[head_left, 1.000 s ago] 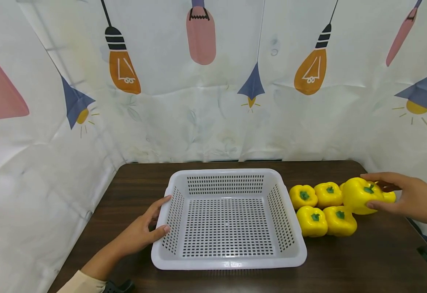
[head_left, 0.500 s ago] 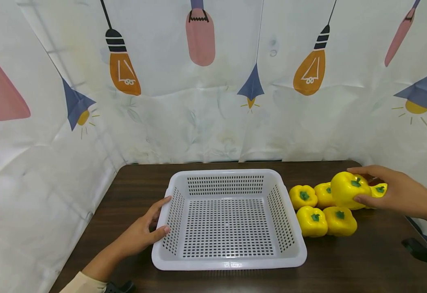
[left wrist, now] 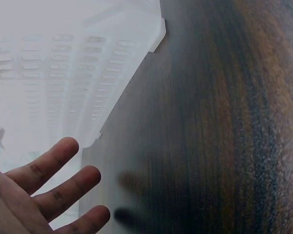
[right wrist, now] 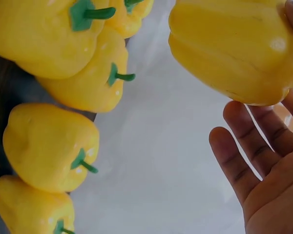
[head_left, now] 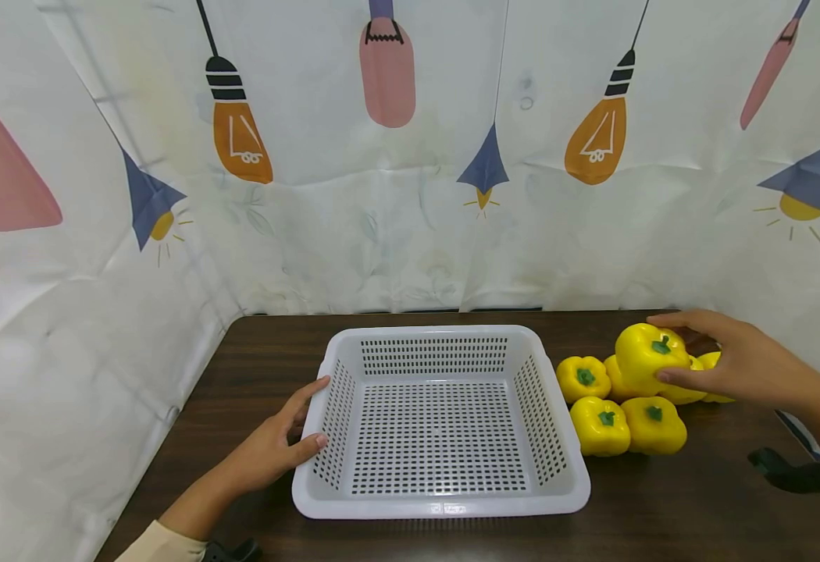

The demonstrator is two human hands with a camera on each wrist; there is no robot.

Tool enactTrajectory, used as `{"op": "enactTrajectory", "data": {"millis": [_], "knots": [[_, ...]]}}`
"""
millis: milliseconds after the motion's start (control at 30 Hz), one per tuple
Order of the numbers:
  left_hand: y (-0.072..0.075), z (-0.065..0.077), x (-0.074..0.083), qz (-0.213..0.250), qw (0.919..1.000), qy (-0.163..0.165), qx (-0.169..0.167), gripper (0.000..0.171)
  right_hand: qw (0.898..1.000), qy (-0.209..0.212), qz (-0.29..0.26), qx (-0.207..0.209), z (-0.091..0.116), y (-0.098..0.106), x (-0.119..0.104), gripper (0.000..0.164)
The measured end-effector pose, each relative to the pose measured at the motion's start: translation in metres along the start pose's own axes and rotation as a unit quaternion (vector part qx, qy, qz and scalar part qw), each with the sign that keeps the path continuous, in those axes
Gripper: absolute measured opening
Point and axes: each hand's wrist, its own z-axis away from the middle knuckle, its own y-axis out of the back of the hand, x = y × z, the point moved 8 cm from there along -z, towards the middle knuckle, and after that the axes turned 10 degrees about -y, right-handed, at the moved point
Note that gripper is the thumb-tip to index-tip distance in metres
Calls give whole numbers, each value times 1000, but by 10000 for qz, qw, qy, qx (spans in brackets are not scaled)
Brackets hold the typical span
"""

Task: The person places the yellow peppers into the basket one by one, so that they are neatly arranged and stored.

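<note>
Pepper (head_left: 647, 355), yellow, green-stemmed, one piece: held in the right hand (head_left: 736, 357), toward the far right corner of the table (head_left: 272, 351). Grip: thumb on the near side, fingertips over the top, the piece pinched between; the right wrist view shows other fingers stretched out free below it, and the piece hanging apart from its neighbours.

Bearing: the pepper lies at the right hand's fingertips, on their left, which is also the side of the basket (head_left: 445, 509). Long axis: as far as I can judge from the head view, it runs far to near, stem end facing me. Nearer hand: the right, plainly; the left has the basket's whole width between it and the pepper.

Loose peppers (head_left: 599, 426), six by my count: two side by side in front, four in the row behind, some partly covered by the held one. The leftmost sit just beside the basket's right rim.

Basket, pale, slotted, showing a bare floor to me: mid-table, its far rim roughly parallel to the table's far edge. Left hand (head_left: 272, 445): fingers spread and straight, index fingertip and thumb resting on the left rim.

Surface: dark wood grain, glossy. Room: white backdrop (head_left: 382, 265), creased, printed with orange bulbs (head_left: 243, 140) and blue lampshades (head_left: 483, 160).
</note>
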Motion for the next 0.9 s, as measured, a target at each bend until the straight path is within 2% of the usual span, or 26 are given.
{"op": "enactTrajectory", "data": {"millis": [233, 400, 633, 900], "knots": [[0, 0, -1, -18, 10000, 18, 0, 81, 9997, 225, -22, 47, -7, 1, -15, 68], [0, 0, -1, 42, 10000, 25, -19, 81, 9999, 116, -41, 4, -12, 0, -22, 69], [0, 0, -2, 22, 10000, 29, -10, 82, 9997, 191, -138, -71, -19, -2, -26, 69], [0, 0, -3, 79, 10000, -16, -9, 82, 9991, 82, -278, -300, -28, -8, -35, 69]]}}
